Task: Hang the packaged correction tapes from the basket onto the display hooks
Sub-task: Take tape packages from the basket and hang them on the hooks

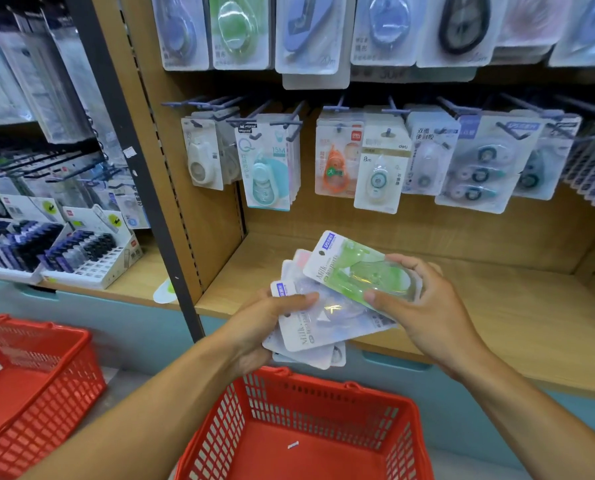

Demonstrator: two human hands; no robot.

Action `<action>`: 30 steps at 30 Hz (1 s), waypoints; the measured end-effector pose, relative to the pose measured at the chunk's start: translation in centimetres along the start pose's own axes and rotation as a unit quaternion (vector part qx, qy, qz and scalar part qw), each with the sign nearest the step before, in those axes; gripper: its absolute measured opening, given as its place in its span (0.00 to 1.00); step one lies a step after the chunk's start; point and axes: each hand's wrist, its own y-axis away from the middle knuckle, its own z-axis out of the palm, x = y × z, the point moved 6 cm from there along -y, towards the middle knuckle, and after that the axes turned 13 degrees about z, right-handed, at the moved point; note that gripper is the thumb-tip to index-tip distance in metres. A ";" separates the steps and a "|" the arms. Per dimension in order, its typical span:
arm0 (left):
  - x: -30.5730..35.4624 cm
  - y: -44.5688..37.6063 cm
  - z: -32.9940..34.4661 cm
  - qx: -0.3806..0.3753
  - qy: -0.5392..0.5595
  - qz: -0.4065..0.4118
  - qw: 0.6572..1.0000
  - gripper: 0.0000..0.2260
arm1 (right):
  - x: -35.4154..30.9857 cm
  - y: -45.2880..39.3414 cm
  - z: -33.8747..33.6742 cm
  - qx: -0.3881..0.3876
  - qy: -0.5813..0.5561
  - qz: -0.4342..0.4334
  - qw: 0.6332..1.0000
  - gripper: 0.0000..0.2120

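Head cam says we've emptied the red basket [327, 403], left hand [265, 327] gripping the pack fan [310, 327], right hand [424, 306] pinching the green correction tape pack [355, 268], none hung yet on the hooks [285, 123].

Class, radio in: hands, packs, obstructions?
Left hand grips fanned pale packs. Right hand pinches green correction-tape pack. Red plastic basket below. Nothing blocking hooks.

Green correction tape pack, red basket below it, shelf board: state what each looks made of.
Green correction tape pack, pinched by the right hand: printed card backing under a clear glossy plastic blister, judging by the glints. Red basket: moulded plastic, slotted lattice walls, dull sheen. Shelf board: matte wood-grain surface, probably laminate rather than solid wood.
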 end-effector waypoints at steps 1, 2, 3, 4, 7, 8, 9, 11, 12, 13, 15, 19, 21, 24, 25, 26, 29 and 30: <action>0.5 -0.1 0.2 0.016 0.003 0.024 1.000 0.25 | -0.3 -0.1 -0.1 -0.001 0.001 -0.013 1.000 0.28; 1.1 -0.1 0.4 0.030 0.000 0.048 0.998 0.26 | -0.6 0.1 -0.1 0.000 -0.001 -0.025 1.000 0.28; 1.7 0.1 0.8 0.038 -0.010 0.070 0.997 0.27 | -0.9 0.3 -0.2 0.007 -0.012 -0.033 0.999 0.28; 2.3 0.2 1.2 0.044 -0.022 0.092 0.995 0.27 | -1.3 0.6 -0.5 0.024 -0.020 -0.041 0.999 0.27; 4.4 1.0 2.9 0.063 -0.050 0.150 0.985 0.26 | -3.3 1.7 -1.9 0.112 -0.015 -0.096 0.989 0.26; 5.4 1.1 3.6 0.064 -0.054 0.172 0.982 0.26 | -4.1 2.0 -2.4 0.132 -0.011 -0.116 0.984 0.26; 6.5 1.3 4.4 0.066 -0.060 0.193 0.977 0.27 | -5.0 2.2 -2.8 0.143 -0.013 -0.135 0.980 0.26; 8.6 1.5 6.1 0.062 -0.058 0.230 0.969 0.28 | -7.1 2.7 -3.6 0.158 -0.018 -0.182 0.971 0.26; 9.5 1.5 6.9 0.057 -0.050 0.242 0.967 0.27 | -8.1 3.1 -3.9 0.174 -0.010 -0.213 0.961 0.25; 10.6 1.4 8.1 0.051 -0.045 0.254 0.965 0.26 | -9.3 3.3 -4.6 0.192 0.006 -0.240 0.952 0.23; 12.0 1.1 9.2 0.058 -0.055 0.276 0.958 0.24 | -10.3 3.0 -5.0 0.192 0.028 -0.250 0.949 0.20; 14.2 0.2 11.2 0.059 -0.085 0.306 0.947 0.24 | -12.1 1.9 -8.6 0.220 0.056 -0.275 0.934 0.19; 14.7 -0.6 12.0 0.048 -0.072 0.304 0.949 0.23 | -13.8 0.7 -11.8 0.285 0.038 -0.283 0.915 0.20; 14.4 -1.3 13.4 0.033 -0.094 0.319 0.943 0.28 | -17.3 -2.5 -16.5 0.367 0.015 -0.275 0.888 0.17; 14.1 -1.3 13.8 0.028 -0.096 0.322 0.941 0.31 | -18.7 -3.6 -17.7 0.387 0.024 -0.273 0.880 0.17; 13.8 -1.4 14.2 0.022 -0.096 0.326 0.940 0.33 | -19.9 -4.9 -18.6 0.400 0.044 -0.266 0.876 0.18; 12.7 -2.1 15.0 -0.004 -0.095 0.314 0.945 0.36 | -22.1 -7.9 -20.0 0.414 0.117 -0.220 0.876 0.20; 12.6 -2.4 15.2 -0.013 -0.093 0.310 0.946 0.36 | -22.2 -8.6 -20.2 0.413 0.132 -0.207 0.877 0.20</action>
